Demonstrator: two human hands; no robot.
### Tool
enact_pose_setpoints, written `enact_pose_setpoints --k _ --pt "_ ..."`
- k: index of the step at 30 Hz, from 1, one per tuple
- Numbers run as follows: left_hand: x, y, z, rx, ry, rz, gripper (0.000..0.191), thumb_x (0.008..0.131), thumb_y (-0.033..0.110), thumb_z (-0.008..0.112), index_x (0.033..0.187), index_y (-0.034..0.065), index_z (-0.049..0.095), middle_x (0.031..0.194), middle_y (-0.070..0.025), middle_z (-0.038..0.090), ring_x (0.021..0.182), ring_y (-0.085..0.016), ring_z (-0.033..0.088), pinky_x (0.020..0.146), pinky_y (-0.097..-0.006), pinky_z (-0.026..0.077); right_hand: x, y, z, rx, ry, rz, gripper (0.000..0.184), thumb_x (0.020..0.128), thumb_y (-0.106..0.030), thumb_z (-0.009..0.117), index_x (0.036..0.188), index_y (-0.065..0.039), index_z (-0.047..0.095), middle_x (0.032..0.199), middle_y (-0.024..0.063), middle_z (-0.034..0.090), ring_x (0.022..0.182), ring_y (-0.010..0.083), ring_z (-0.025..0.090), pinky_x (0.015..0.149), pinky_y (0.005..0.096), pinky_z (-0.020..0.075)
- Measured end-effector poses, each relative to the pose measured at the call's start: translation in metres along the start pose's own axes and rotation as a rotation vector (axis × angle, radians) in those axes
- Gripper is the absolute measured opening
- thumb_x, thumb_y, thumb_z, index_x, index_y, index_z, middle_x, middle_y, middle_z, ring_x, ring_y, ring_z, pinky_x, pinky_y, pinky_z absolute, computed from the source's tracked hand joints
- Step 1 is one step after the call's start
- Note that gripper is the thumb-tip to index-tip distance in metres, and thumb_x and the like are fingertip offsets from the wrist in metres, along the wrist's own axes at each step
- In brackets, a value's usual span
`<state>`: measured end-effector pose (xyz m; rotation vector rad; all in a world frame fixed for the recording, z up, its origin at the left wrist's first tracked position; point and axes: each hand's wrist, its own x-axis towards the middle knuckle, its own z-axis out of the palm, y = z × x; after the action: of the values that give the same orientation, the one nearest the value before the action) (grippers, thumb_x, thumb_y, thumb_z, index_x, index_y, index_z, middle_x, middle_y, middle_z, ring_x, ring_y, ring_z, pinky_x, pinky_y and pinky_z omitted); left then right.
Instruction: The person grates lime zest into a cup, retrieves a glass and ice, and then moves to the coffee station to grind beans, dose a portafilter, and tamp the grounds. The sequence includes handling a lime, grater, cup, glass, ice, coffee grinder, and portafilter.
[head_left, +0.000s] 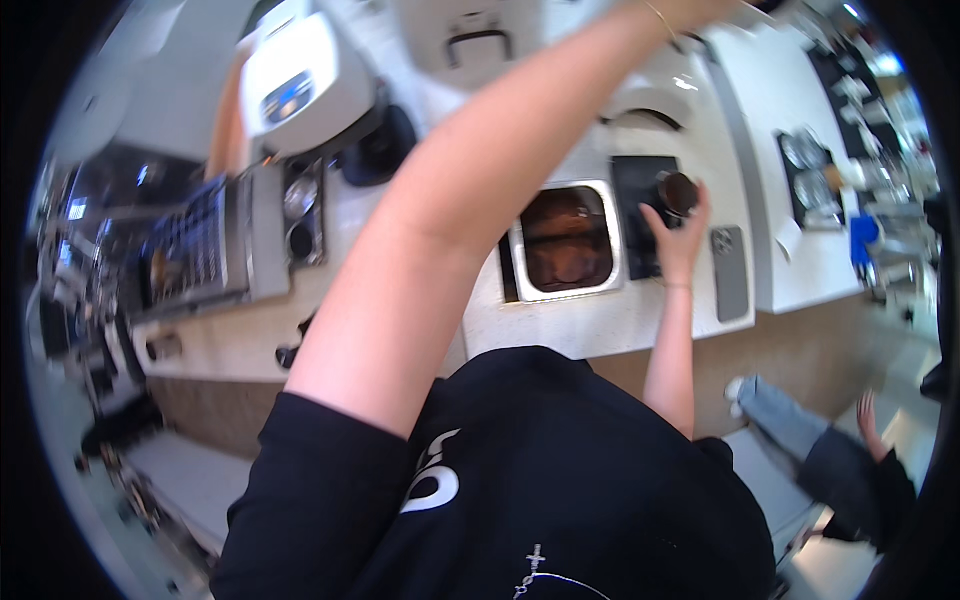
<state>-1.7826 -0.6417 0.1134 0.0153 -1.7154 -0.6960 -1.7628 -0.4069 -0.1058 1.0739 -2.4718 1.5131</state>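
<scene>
My left arm stretches across the view to the upper right. Its hand (694, 9) is cut by the top edge, so its fingers and anything in them are hidden. My right hand (679, 236) is at a small dark cup or round holder (677, 193) with brown contents. The thumb stands apart from its left side, while a finger runs along the right rim. Beneath is a black mat or flat plate (634, 240). To its left, a rectangular steel pan (616, 281) set in the counter shows dark brown contents or reflections, partly covered by my left forearm.
A grey phone (730, 277) lies near the counter's (570, 334) front edge. White machine with display (300, 82) stands upper left; behind my arm is a container with a black handle (480, 46). Clear cups (814, 187) stand at right. Another person (825, 457) is at lower right.
</scene>
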Motion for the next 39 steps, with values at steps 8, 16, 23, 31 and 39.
enact_pose_setpoints --k 8,16,23,31,39 --pt "-0.199 0.142 -0.213 0.231 -0.359 -0.372 0.016 0.074 0.014 0.073 0.087 0.0069 0.066 0.096 -0.0096 0.061 0.09 -0.025 0.06 0.076 -0.0335 0.049 -0.049 -0.03 0.001 -0.052 0.12 -0.21 0.03 0.079 -0.002 0.069 0.106 -0.001 0.058 0.109 0.0124 0.055 0.102 0.0255 0.053 0.092 0.036 0.0409" --pt "-0.223 0.102 -0.412 0.584 0.224 -1.121 0.05 0.087 0.03 0.064 0.127 0.0028 0.05 0.132 -0.0159 0.047 0.105 -0.02 0.056 0.083 -0.0297 0.048 -0.053 -0.078 0.042 0.205 -0.124 -0.323 0.015 0.078 0.009 0.061 0.089 -0.001 0.062 0.086 0.0089 0.058 0.072 0.0176 0.055 0.068 0.0274 0.0462" --pt "-0.21 -0.006 -0.452 0.566 0.31 -1.166 0.058 0.091 0.03 0.057 0.134 -0.0036 0.038 0.139 -0.0222 0.036 0.124 -0.031 0.04 0.099 -0.039 0.037 -0.048 -0.107 0.044 0.317 -0.21 -0.361 0.018 0.077 0.009 0.063 0.092 -0.001 0.062 0.085 0.009 0.058 0.07 0.0177 0.055 0.067 0.0271 0.047" --pt "-0.207 0.013 -0.444 0.913 0.116 -0.647 0.044 0.092 0.019 0.051 0.127 -0.0071 0.043 0.128 -0.0235 0.044 0.125 -0.036 0.039 0.107 -0.0411 0.028 -0.091 -0.092 0.013 0.29 -0.183 -0.238 0.015 0.078 0.009 0.061 0.091 0.0 0.062 0.087 0.0098 0.059 0.075 0.0182 0.058 0.068 0.0262 0.0477" --pt "-0.195 0.144 -0.351 0.87 -0.122 -0.267 0.031 0.088 -0.001 0.046 0.117 -0.0011 0.057 0.118 -0.0165 0.057 0.117 -0.031 0.05 0.101 -0.0398 0.036 -0.097 -0.15 0.013 0.49 -0.518 -0.115 0.034 0.076 -0.004 0.071 0.109 -0.003 0.063 0.085 0.0073 0.056 0.072 0.0163 0.056 0.063 0.0258 0.047"
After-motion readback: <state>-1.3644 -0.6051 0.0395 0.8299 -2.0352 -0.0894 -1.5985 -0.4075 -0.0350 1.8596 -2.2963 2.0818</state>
